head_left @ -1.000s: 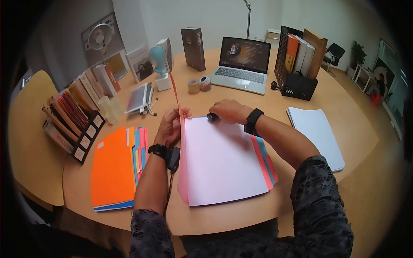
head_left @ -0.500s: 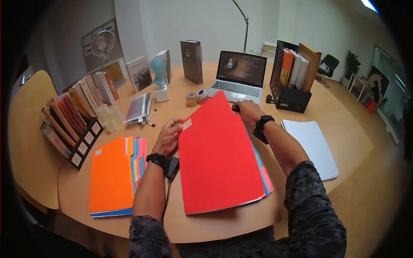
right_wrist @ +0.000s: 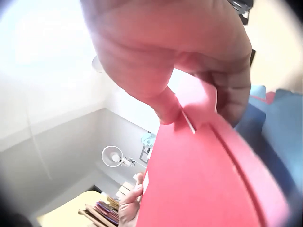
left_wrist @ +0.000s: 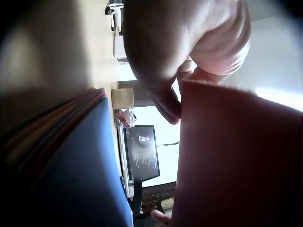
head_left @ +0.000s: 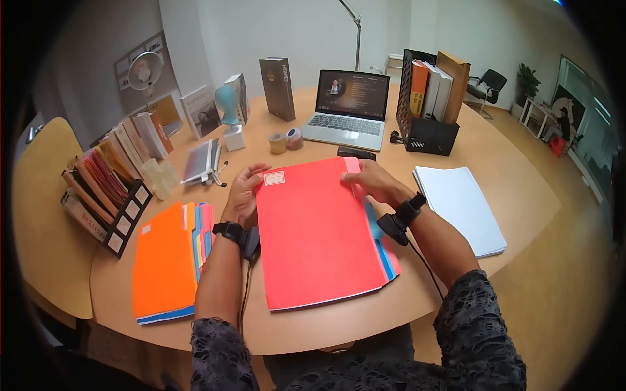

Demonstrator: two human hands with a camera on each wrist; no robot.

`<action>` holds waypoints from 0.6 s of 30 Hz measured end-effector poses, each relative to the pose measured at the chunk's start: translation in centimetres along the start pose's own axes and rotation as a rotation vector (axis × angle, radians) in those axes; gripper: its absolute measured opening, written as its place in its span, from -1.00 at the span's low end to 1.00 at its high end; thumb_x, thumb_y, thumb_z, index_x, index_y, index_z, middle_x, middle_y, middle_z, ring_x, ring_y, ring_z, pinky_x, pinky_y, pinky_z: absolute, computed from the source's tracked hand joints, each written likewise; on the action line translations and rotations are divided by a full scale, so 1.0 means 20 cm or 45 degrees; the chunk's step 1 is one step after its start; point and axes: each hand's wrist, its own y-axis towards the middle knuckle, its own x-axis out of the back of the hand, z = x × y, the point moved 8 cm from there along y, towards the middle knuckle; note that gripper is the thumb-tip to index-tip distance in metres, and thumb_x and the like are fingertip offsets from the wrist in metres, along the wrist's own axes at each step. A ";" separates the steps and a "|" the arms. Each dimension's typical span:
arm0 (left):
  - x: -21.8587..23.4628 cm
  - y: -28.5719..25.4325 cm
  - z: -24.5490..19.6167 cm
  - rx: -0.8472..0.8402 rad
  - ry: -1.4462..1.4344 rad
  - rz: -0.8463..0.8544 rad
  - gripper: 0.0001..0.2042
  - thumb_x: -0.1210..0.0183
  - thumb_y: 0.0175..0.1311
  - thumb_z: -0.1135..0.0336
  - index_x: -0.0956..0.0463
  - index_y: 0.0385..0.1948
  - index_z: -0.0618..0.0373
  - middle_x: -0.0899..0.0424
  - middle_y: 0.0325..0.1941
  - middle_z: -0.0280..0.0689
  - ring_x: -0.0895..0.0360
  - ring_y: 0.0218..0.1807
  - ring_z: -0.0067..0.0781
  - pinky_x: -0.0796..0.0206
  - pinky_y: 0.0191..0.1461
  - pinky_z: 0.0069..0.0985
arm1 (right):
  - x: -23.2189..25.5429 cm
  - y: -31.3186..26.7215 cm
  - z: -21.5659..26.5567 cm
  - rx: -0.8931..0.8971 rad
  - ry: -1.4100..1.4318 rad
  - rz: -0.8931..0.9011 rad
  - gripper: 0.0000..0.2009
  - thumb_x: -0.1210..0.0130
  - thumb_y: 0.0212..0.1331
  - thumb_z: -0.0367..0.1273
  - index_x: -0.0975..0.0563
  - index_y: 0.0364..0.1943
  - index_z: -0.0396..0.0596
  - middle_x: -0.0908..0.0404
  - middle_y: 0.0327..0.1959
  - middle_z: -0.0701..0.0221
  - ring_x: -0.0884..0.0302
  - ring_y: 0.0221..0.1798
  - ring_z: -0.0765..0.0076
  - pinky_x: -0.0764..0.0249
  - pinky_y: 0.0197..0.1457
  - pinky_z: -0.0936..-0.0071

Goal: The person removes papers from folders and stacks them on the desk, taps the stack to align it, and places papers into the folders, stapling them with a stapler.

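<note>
A red folder with a small label in its upper left corner is held in front of me. My left hand grips it at that corner. My right hand pinches its upper right edge, thumb on the front cover and fingers behind, as the right wrist view shows. Below it lies a pile of folders; their blue and pink edges stick out at the right. In the left wrist view, a gap parts the raised red folder from the blue folder on the pile. Just beyond the folder's top edge lies a flat black object.
An orange folder tops another stack at left. White paper is piled at right. Tape rolls, a laptop, a black file holder and a bust stand farther back; books and a file rack line the left.
The folder's red cover has swung over the white sheet. My right hand has let go of the black object, left on the table, and now pinches the folder. My left hand keeps its hold.
</note>
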 end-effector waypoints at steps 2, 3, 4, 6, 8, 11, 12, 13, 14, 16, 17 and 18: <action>-0.03 -0.01 0.01 0.084 0.117 -0.027 -0.78 -0.11 0.30 0.53 -0.48 -0.04 0.33 -0.63 -0.09 -0.17 -0.63 -0.07 -0.36 -0.52 0.06 -0.44 | 0.00 -0.02 0.03 0.069 0.160 -0.057 -0.89 -0.15 0.17 -0.43 -0.58 -0.26 -0.15 -0.53 -0.44 0.54 -0.44 -0.45 0.65 -0.33 -0.50 0.57; -0.04 -0.03 0.01 0.171 0.227 -0.061 -0.78 -0.11 0.30 0.51 -0.48 -0.05 0.32 -0.63 -0.10 -0.19 -0.63 -0.09 -0.37 -0.52 0.03 -0.44 | 0.04 0.00 0.03 0.107 0.192 -0.128 -0.92 -0.14 0.14 -0.46 -0.57 -0.30 -0.14 -0.49 -0.50 0.56 -0.38 -0.52 0.66 -0.27 -0.54 0.59; -0.07 -0.05 -0.01 0.207 0.268 -0.012 -0.79 -0.11 0.31 0.49 -0.48 -0.05 0.31 -0.63 -0.11 -0.20 -0.63 -0.10 -0.38 -0.51 0.00 -0.44 | 0.08 0.02 0.07 0.238 0.176 -0.188 -0.94 -0.14 0.13 -0.45 -0.56 -0.35 -0.14 -0.45 -0.54 0.58 -0.33 -0.55 0.67 -0.23 -0.56 0.58; -0.12 -0.11 -0.10 0.226 0.334 -0.023 -0.79 -0.11 0.31 0.47 -0.49 -0.06 0.30 -0.63 -0.12 -0.22 -0.63 -0.11 -0.38 -0.51 -0.03 -0.44 | 0.14 -0.05 0.23 0.404 -0.127 -0.231 -0.91 -0.10 0.14 -0.44 -0.54 -0.42 -0.18 -0.48 -0.55 0.57 -0.37 -0.53 0.67 -0.26 -0.55 0.56; -0.28 -0.26 -0.17 0.489 0.488 0.112 -0.80 -0.09 0.34 0.46 -0.47 -0.04 0.23 -0.63 -0.10 -0.29 -0.61 -0.14 -0.44 -0.51 0.01 -0.44 | 0.15 -0.07 0.31 0.429 0.257 -0.285 -0.88 -0.07 0.18 -0.44 -0.54 -0.31 -0.24 -0.56 -0.45 0.48 -0.45 -0.46 0.63 -0.37 -0.46 0.57; -0.27 -0.32 -0.29 0.393 0.445 0.084 -0.83 -0.06 0.35 0.45 -0.48 -0.07 0.23 -0.62 -0.12 -0.30 -0.60 -0.18 -0.48 -0.51 -0.01 -0.44 | 0.15 -0.02 0.32 0.356 0.429 -0.237 -0.81 -0.10 0.27 -0.35 -0.51 -0.17 -0.21 -0.57 -0.33 0.44 -0.52 -0.36 0.56 -0.46 -0.35 0.58; -0.23 -0.34 -0.37 0.328 0.482 0.006 -0.84 -0.05 0.32 0.48 -0.49 -0.12 0.25 -0.62 -0.15 -0.26 -0.61 -0.18 -0.44 -0.52 -0.05 -0.42 | 0.14 -0.03 0.33 0.291 0.470 -0.176 -0.77 -0.10 0.30 -0.30 -0.49 -0.13 -0.20 -0.56 -0.31 0.42 -0.53 -0.34 0.53 -0.48 -0.32 0.56; -0.16 -0.36 -0.48 0.266 0.519 -0.069 -0.85 -0.04 0.28 0.52 -0.50 -0.17 0.27 -0.62 -0.18 -0.23 -0.62 -0.18 -0.41 -0.54 -0.10 -0.40 | 0.13 -0.06 0.33 0.224 0.511 -0.117 -0.73 -0.10 0.33 -0.26 -0.47 -0.08 -0.18 -0.55 -0.30 0.41 -0.54 -0.32 0.50 -0.51 -0.28 0.53; -0.10 -0.40 -0.59 0.269 0.522 -0.121 -0.85 -0.03 0.26 0.52 -0.50 -0.18 0.27 -0.62 -0.17 -0.23 -0.62 -0.19 -0.42 -0.54 -0.10 -0.41 | 0.14 -0.13 0.38 0.244 0.459 -0.147 -0.66 -0.07 0.37 -0.16 -0.45 -0.03 -0.18 -0.53 -0.23 0.37 -0.56 -0.26 0.46 -0.54 -0.22 0.48; 0.03 -0.52 -0.82 0.263 0.590 -0.215 -0.82 -0.01 0.22 0.53 -0.50 -0.17 0.29 -0.62 -0.18 -0.24 -0.61 -0.20 -0.44 -0.54 -0.09 -0.47 | 0.22 -0.17 0.35 0.202 0.391 -0.178 -0.64 -0.09 0.36 -0.17 -0.43 -0.01 -0.19 -0.53 -0.17 0.33 -0.57 -0.24 0.45 -0.56 -0.21 0.48; 0.06 -0.61 -0.92 0.229 0.595 -0.276 -0.81 -0.02 0.21 0.51 -0.51 -0.18 0.31 -0.63 -0.22 -0.25 -0.62 -0.24 -0.46 -0.52 -0.10 -0.49 | 0.26 -0.21 0.33 0.194 0.390 -0.188 -0.66 -0.08 0.37 -0.19 -0.42 -0.01 -0.19 -0.53 -0.19 0.34 -0.57 -0.25 0.45 -0.56 -0.23 0.51; 0.24 -0.67 -1.02 0.242 0.620 -0.373 -0.82 -0.03 0.22 0.49 -0.53 -0.20 0.32 -0.65 -0.26 -0.26 -0.62 -0.27 -0.46 -0.51 -0.11 -0.49 | 0.31 -0.23 0.29 0.195 0.396 -0.191 -0.66 -0.08 0.37 -0.19 -0.42 -0.01 -0.19 -0.53 -0.19 0.34 -0.57 -0.25 0.45 -0.56 -0.23 0.51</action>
